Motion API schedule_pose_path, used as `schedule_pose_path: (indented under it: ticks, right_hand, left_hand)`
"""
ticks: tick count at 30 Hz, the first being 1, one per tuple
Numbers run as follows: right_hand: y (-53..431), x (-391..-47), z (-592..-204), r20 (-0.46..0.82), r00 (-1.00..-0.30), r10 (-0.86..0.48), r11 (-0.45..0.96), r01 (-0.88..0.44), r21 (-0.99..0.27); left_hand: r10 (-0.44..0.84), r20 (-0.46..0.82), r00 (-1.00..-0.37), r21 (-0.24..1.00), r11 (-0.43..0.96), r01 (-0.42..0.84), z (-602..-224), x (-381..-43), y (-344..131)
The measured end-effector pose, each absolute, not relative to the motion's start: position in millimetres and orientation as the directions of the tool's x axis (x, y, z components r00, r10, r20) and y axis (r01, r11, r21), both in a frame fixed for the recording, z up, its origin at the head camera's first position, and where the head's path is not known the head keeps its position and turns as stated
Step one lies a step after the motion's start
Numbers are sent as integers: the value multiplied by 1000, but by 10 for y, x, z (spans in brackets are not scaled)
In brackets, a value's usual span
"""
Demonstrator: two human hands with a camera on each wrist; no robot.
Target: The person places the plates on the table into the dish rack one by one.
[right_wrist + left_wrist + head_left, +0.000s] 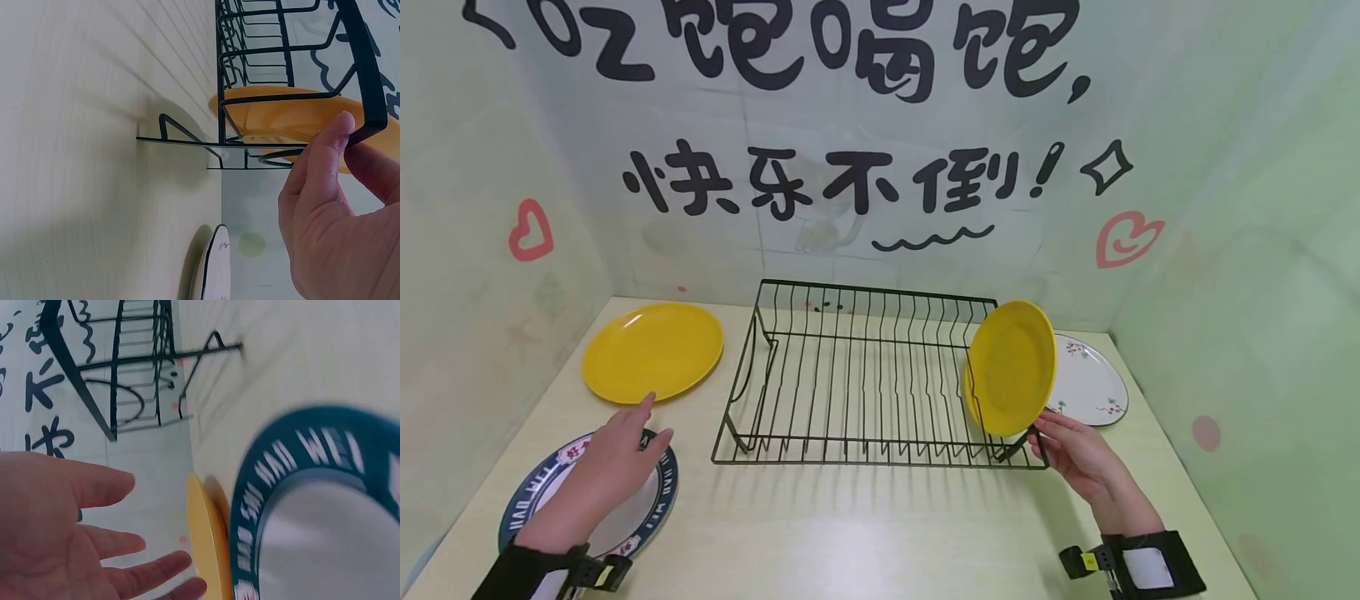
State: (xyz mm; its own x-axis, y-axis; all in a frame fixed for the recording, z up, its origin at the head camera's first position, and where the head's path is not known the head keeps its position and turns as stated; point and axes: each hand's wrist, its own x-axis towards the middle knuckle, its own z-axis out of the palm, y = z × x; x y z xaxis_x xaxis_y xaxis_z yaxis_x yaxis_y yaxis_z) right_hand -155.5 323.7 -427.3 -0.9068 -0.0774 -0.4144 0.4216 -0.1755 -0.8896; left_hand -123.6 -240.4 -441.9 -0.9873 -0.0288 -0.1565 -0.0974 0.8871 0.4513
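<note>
Working outward from the dish rack [880, 463], the blue-rimmed plate [632, 508] lies flat on the table [880, 533] to its left and nearer to you. White lettering runs round that rim, and your left hand [613, 467], with its forearm, covers part of the plate. That hand's grip is wide, fingers spread and holding nothing; the index fingertip is near the close edge of the flat yellow plate [655, 350], though you cannot tell whether they touch. This plate lies left of the rack, well apart from the other yellow one.

The rack is a dark wire frame on the table, its slots running side by side between front and back rails. At its right end, the standing yellow plate [1011, 367] sits on edge among the wires, tilted. Your right hand [1086, 458] has a narrow grip, finger and thumb pinching the rack's front right corner, just beside that plate; you cannot tell whether they press on its rim too.

Right of the rack, 1 white flowered plate [1090, 383] lies flat, partly hidden by the yellow plate in front. Behind the rack rises a wall [850, 250] with 2 lines of black lettering.
</note>
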Motion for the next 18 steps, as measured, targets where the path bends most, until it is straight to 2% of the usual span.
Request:
schedule_pose_path:
  ticks: [6,12,18]
  right_hand:
    - [3244,-1549,-4278,-412,-908,-77,-173,420,-891]
    - [3239,-1546,-4272,-415,-907,-68,-160,421,-893]
    - [3227,-1551,-4254,-421,-906,-56,-148,424,-893]
  left_hand:
    - [-142,-263,-954,308,925,-223,-4541,-1112,-2749]
    - [-257,-337,-906,283,890,-358,-4645,-984,-3029]
    - [-379,-412,-829,231,836,-497,-4741,-916,-3206]
